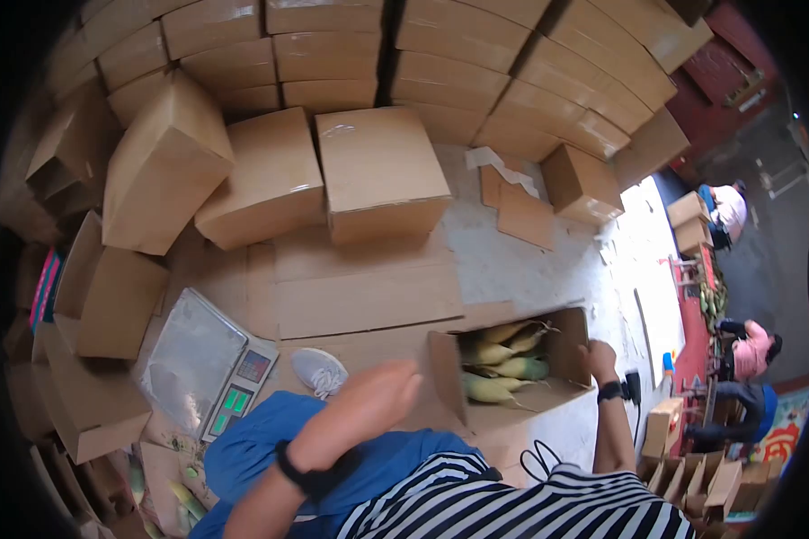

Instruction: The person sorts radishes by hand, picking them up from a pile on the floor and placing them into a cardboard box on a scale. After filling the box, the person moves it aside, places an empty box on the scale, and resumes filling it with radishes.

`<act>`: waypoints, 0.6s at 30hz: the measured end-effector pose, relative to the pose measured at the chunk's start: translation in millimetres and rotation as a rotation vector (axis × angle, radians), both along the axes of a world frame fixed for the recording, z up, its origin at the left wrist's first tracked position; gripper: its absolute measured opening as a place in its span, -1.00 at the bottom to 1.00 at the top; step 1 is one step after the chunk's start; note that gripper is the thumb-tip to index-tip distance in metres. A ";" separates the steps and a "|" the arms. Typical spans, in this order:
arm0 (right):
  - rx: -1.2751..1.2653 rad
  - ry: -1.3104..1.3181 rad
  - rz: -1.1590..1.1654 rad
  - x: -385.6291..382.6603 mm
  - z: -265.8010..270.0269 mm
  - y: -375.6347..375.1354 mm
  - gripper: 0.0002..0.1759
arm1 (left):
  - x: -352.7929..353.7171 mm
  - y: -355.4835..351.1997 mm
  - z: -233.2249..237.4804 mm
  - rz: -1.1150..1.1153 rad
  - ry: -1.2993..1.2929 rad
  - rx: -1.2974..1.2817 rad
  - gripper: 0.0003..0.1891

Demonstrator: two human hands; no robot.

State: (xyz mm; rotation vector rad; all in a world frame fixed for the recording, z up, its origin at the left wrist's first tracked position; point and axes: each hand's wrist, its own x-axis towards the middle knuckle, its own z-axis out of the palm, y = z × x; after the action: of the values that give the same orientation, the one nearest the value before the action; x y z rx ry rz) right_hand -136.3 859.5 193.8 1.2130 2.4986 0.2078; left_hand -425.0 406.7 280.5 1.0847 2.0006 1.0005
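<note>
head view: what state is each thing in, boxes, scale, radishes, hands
radish box: open, flaps up
radishes: lying inside, leaves trimmed off
scale: display lit, nothing on its pan
stacked cartons: closed
left hand: raised, motion-blurred, grip unclear
right hand: at the radish box's edge, grip unclear

The open carton (446,379) and the stacked boxes (328,58) are matt cardboard, with glossy clear tape (342,128) on the boxes; the pale roots (520,368) look smooth; the scale plate (189,350) is shiny metal; the striped shirt (512,510) and blue garment (261,440) are matt cloth; the bare floor (481,278) looks matt
</note>
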 end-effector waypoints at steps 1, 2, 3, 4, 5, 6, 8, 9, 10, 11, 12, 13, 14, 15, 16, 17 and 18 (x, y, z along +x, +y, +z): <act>0.014 0.033 -0.133 19.2 -23.3 26.1 -0.63 | -7.2 -22.2 15.3 0.063 0.019 0.069 -0.78; 0.016 0.059 -0.120 17.6 -21.2 34.0 -0.65 | -12.0 -41.9 38.7 0.139 0.035 -0.032 -0.80; 0.022 0.089 -0.107 9.1 -14.3 43.4 -0.67 | -18.3 -59.4 57.6 0.215 0.054 -0.130 -0.82; 0.067 0.179 -0.023 -19.2 -4.8 38.5 -0.72 | -18.9 -80.0 62.9 0.311 0.123 -0.150 -0.84; 0.110 0.270 0.060 -60.4 7.4 20.7 -0.76 | -14.7 -102.9 65.2 0.406 0.192 -0.172 -0.85; 0.064 0.429 0.195 -101.6 17.4 3.5 -0.76 | -10.4 -123.3 68.3 0.476 0.227 -0.222 -0.84; -0.094 0.596 0.398 -184.3 31.5 -36.7 -0.71 | 5.5 -162.2 72.4 0.575 0.266 -0.287 -0.83; -0.204 0.601 0.466 -222.5 34.3 -58.5 -0.68 | 17.0 -181.2 73.5 0.646 0.317 -0.360 -0.82; -0.281 0.591 0.538 -257.5 34.1 -82.6 -0.69 | 30.5 -201.7 72.5 0.718 0.367 -0.435 -0.80; -0.356 0.579 0.610 -286.6 33.3 -100.3 -0.70 | 46.4 -223.9 68.8 0.746 0.371 -0.451 -0.80; -0.372 0.584 0.635 -312.1 25.0 -106.7 -0.70 | 64.5 -246.9 63.3 0.825 0.497 -0.540 -0.76; -0.393 0.626 0.629 -337.6 7.9 -110.9 -0.68 | 83.0 -270.7 57.4 0.898 0.621 -0.630 -0.72; -0.413 0.667 0.621 -360.1 -10.4 -115.0 -0.65 | 101.9 -298.3 52.1 0.971 0.612 -0.740 -0.73; -0.423 0.671 0.646 -379.6 -29.5 -110.8 -0.65 | 120.7 -324.3 47.6 1.044 0.599 -0.850 -0.75; -0.401 0.732 0.564 -396.9 -51.6 -95.3 -0.60 | 142.2 -344.6 44.1 1.069 0.597 -0.860 -0.75; -0.381 0.789 0.482 -414.0 -73.2 -77.8 -0.54 | 164.4 -361.6 41.5 1.162 0.543 -0.915 -0.75; -0.395 0.796 0.432 -426.1 -98.3 -51.1 -0.48 | 178.7 -372.3 41.0 1.257 0.483 -0.972 -0.75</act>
State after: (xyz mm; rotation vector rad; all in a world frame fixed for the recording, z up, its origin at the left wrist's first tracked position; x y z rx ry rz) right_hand -562.4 808.4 95.5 0.6403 3.2180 -0.7796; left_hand -246.3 34.4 321.4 -0.6337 3.0370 0.0584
